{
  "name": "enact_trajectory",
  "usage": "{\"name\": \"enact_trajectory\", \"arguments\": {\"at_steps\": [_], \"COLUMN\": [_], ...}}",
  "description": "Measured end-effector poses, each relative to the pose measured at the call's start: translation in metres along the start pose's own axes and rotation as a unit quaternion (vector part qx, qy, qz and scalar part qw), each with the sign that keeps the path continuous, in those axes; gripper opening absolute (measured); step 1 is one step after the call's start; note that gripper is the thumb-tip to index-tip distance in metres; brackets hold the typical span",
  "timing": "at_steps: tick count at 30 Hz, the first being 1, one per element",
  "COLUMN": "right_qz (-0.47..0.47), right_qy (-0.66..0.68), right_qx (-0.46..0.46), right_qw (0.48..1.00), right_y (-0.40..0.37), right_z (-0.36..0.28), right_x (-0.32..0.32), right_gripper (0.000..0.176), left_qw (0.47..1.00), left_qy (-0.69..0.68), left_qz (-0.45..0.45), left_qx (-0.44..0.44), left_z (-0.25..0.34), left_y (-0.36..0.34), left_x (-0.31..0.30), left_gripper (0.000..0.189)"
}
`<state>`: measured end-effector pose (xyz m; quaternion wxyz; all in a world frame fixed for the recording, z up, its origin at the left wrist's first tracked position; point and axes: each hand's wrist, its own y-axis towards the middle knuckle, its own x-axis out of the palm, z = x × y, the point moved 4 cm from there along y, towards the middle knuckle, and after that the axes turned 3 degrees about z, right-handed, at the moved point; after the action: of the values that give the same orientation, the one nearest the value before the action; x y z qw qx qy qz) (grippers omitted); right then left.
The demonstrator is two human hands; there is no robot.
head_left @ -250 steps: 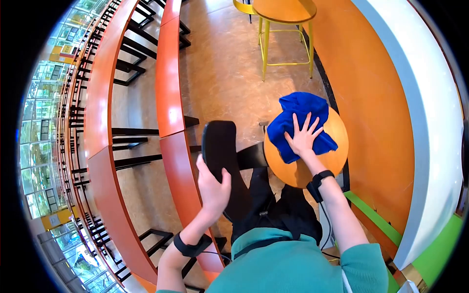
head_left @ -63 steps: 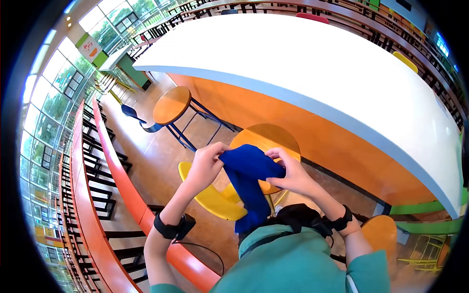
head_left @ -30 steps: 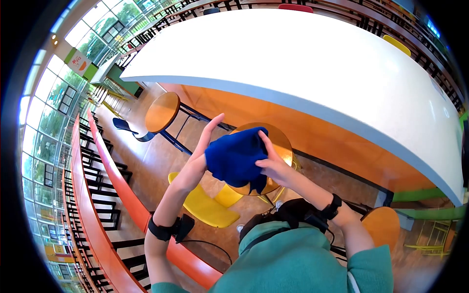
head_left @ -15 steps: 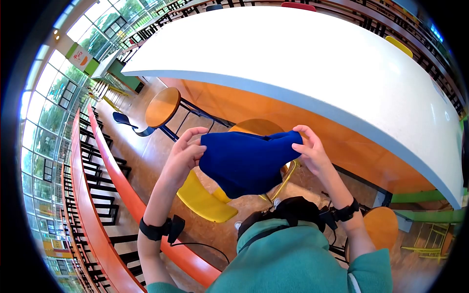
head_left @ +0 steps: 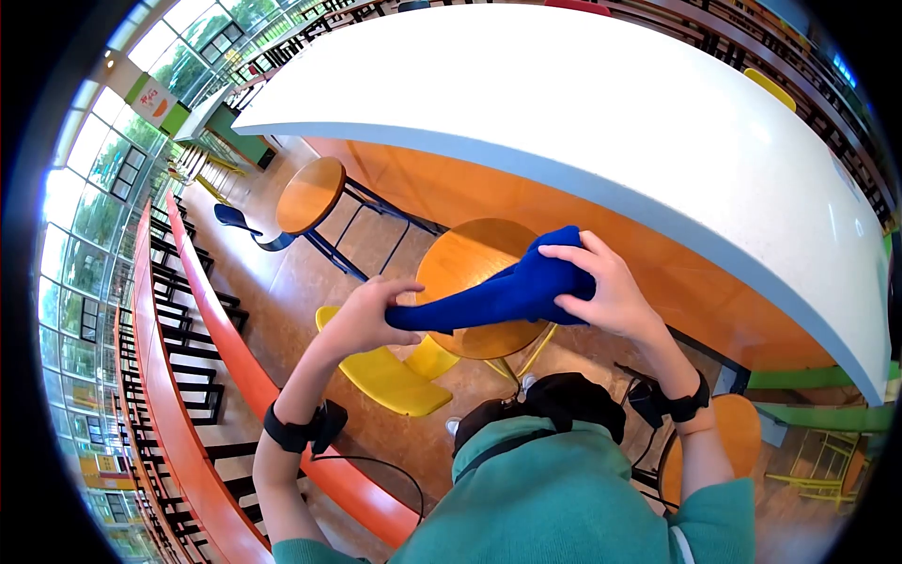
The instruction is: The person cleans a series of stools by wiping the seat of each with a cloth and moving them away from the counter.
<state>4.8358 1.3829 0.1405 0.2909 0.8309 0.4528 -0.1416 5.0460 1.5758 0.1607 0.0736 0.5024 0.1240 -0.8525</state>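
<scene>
Holding a deep-blue fabric cloth [head_left: 540,289] up in the air in front of the body, above a round, honey-brown wooden tabletop [head_left: 456,263]. Grasping the narrow left end of it in the bare left hand [head_left: 365,313], with fingers closed around the cloth, though too hidden in part to tell exactly how. Grasping the bunched right end in the bare right hand [head_left: 611,291], with fingers along the upper side and thumb against the lower side. Stretching the cloth between the two into a long, slanted shape, thin at the left, fuller and folded at the right, higher at the right than at the left. Hiding part of the tabletop with it; cannot tell how wide the gap is beneath.

Wearing a black left wristband [head_left: 289,434] and a black right wristband [head_left: 692,404], each with a boxy black unit attached, and a teal short-sleeved top [head_left: 554,498]. Having a curved, bright yellow chair [head_left: 395,381] just beside the tabletop on its near left. Facing a large, curved white counter [head_left: 564,85] with an orange front panel [head_left: 695,291] below. Having, farther off to the left, a round wooden table on dark-blue legs [head_left: 312,195] and a long, narrow, glossy red-orange table [head_left: 235,329].
</scene>
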Motion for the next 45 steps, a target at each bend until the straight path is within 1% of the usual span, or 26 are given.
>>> {"name": "enact_trajectory", "arguments": {"at_steps": [2, 4, 5, 7, 11, 14, 15, 16, 18, 19, 21, 22, 24, 25, 26, 27, 28, 30, 32, 33, 34, 36, 37, 40, 42, 45], "right_qz": [0.022, 0.025, 0.021, 0.012, -0.037, -0.029, -0.091, -0.073, -0.036, -0.081, -0.172, -0.134, -0.055, -0.047, -0.078, -0.111, -0.142, -0.035, -0.037, -0.07, -0.072, 0.021, 0.062, 0.063, 0.002, -0.086], "right_qy": [-0.073, -0.136, -0.179, -0.274, -0.185, -0.208, -0.155, -0.183, -0.041, -0.066, -0.077, -0.078, -0.083, 0.058, 0.001, -0.062, -0.125, -0.162, -0.105, -0.082, -0.141, -0.164, -0.114, -0.139, -0.14, -0.141], "right_qx": [-0.026, -0.038, -0.029, 0.001, 0.012, -0.147, -0.099, -0.133, -0.043, -0.08, -0.128, -0.113, -0.082, 0.036, -0.012, -0.025, -0.037, -0.107, 0.051, 0.016, -0.004, -0.014, -0.011, -0.071, -0.058, -0.022], "right_qw": [0.997, 0.99, 0.983, 0.962, 0.982, 0.967, 0.979, 0.971, 0.998, 0.991, 0.974, 0.981, 0.992, 0.997, 0.997, 0.992, 0.981, 0.98, 0.992, 0.994, 0.987, 0.986, 0.992, 0.986, 0.988, 0.986], "right_y": [0.002, 0.001, 0.0, 0.002, 0.007, 0.006, 0.007, 0.013, 0.022, 0.022, 0.014, 0.019, 0.033, 0.034, 0.031, 0.025, 0.02, 0.035, 0.027, 0.021, 0.018, 0.02, 0.022, 0.028, 0.033, 0.046], "right_z": [0.007, 0.015, 0.016, 0.017, 0.017, 0.003, 0.006, 0.006, 0.008, -0.002, -0.015, -0.012, -0.003, 0.006, 0.005, -0.002, -0.006, 0.001, 0.006, -0.005, -0.005, -0.01, -0.007, -0.009, -0.003, 0.023], "right_x": [-0.002, -0.004, -0.005, -0.007, -0.015, -0.006, -0.007, -0.014, -0.027, -0.022, -0.004, -0.014, -0.044, -0.044, -0.035, -0.028, -0.022, -0.051, -0.045, -0.036, -0.033, -0.048, -0.053, -0.042, -0.034, -0.018], "right_gripper": [0.047, 0.032, 0.028, 0.019, 0.014, 0.019, 0.024, 0.022, 0.021, 0.021, 0.02, 0.021, 0.022, 0.021, 0.021, 0.021, 0.021, 0.025, 0.03, 0.03, 0.028, 0.025, 0.022, 0.02, 0.019, 0.02], "left_qw": [0.999, 0.992, 0.995, 0.995, 0.993, 0.991, 0.991, 0.99, 0.98, 0.966, 0.982, 0.987, 0.975, 0.969, 0.962, 0.955, 0.963, 0.975, 0.976, 0.981, 0.987, 0.995, 0.996, 0.997, 0.997, 0.998], "left_qy": [0.026, 0.08, 0.057, 0.044, 0.011, 0.025, 0.035, 0.046, -0.001, 0.001, -0.019, -0.025, -0.068, -0.088, -0.108, -0.13, -0.109, -0.069, -0.079, -0.065, -0.049, -0.03, -0.033, -0.004, 0.047, 0.024], "left_qz": [-0.021, -0.061, -0.032, 0.017, 0.11, 0.132, 0.127, 0.124, 0.197, 0.255, 0.178, 0.144, 0.205, 0.227, 0.25, 0.264, 0.245, 0.205, 0.199, 0.177, 0.148, 0.083, 0.064, 0.043, 0.042, 0.026], "left_qx": [-0.029, -0.077, -0.081, -0.085, -0.042, 0.004, 0.028, 0.053, 0.026, 0.032, 0.055, 0.072, 0.047, 0.027, 0.006, 0.03, 0.003, -0.046, -0.035, -0.035, -0.035, -0.046, -0.054, -0.056, -0.044, -0.053], "left_z": [-0.01, -0.011, -0.011, -0.015, 0.003, 0.03, 0.033, 0.038, 0.036, 0.045, 0.048, 0.05, 0.052, 0.047, 0.042, 0.043, 0.04, 0.04, 0.04, 0.039, 0.04, 0.049, 0.055, 0.055, 0.04, -0.005], "left_y": [0.0, 0.002, 0.0, -0.004, -0.012, -0.02, -0.022, -0.023, -0.023, -0.02, -0.016, -0.013, -0.013, -0.011, -0.01, -0.01, -0.011, -0.011, -0.009, -0.01, -0.012, -0.017, -0.02, -0.021, -0.015, 0.002], "left_x": [0.01, 0.011, 0.009, 0.003, -0.022, -0.036, -0.037, -0.04, -0.064, -0.068, -0.051, -0.048, -0.059, -0.059, -0.06, -0.054, -0.054, -0.058, -0.059, -0.063, -0.066, -0.068, -0.068, -0.066, -0.06, -0.042], "left_gripper": [0.036, 0.025, 0.016, 0.017, 0.016, 0.022, 0.024, 0.026, 0.03, 0.028, 0.026, 0.025, 0.019, 0.018, 0.017, 0.012, 0.011, 0.01, 0.01, 0.01, 0.011, 0.015, 0.016, 0.022, 0.024, 0.026]}}
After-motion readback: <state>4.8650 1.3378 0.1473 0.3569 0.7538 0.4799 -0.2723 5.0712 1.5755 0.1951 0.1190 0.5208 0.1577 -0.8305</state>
